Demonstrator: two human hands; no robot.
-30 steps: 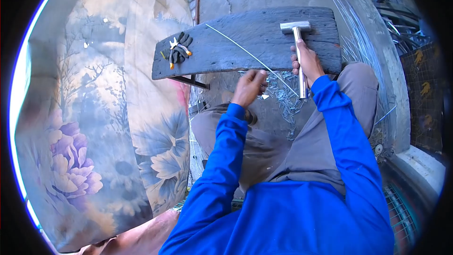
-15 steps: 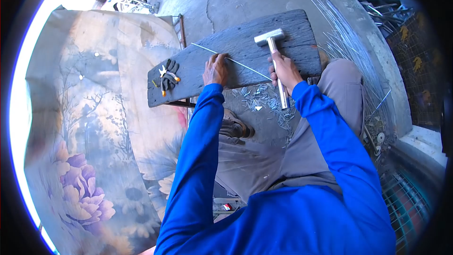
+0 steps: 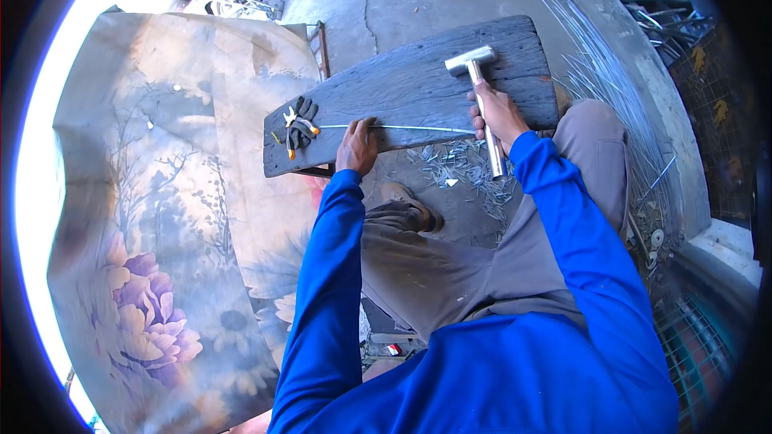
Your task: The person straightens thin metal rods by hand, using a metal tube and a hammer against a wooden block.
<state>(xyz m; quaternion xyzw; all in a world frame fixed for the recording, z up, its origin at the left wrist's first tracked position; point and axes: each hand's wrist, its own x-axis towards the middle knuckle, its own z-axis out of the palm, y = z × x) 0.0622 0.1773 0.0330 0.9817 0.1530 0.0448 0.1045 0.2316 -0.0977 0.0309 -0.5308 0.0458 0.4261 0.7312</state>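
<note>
A thin metal rod (image 3: pixel 418 127) lies nearly level along the near part of a dark wooden bench (image 3: pixel 418 72). My left hand (image 3: pixel 357 147) is closed on the rod close to its left end. In my right hand (image 3: pixel 500 118) is a silver hammer (image 3: pixel 472 59), gripped by the handle, its head over the bench; the rod's right end reaches near these fingers. Pliers with orange-tipped handles (image 3: pixel 292 119) rest on a dark glove (image 3: pixel 304 130) at the bench's left end.
Many short metal pieces (image 3: pixel 466 173) are scattered on the floor below the bench. Long thin rods (image 3: pixel 603 72) lie at the right. A flower-printed sheet (image 3: pixel 177 193) hangs at the left. A wire grid (image 3: pixel 691 345) stands at the lower right.
My left hand has moved left and down, and the rod has turned from slanting to nearly level. The hammer stays in my right hand. The view has shifted slightly.
</note>
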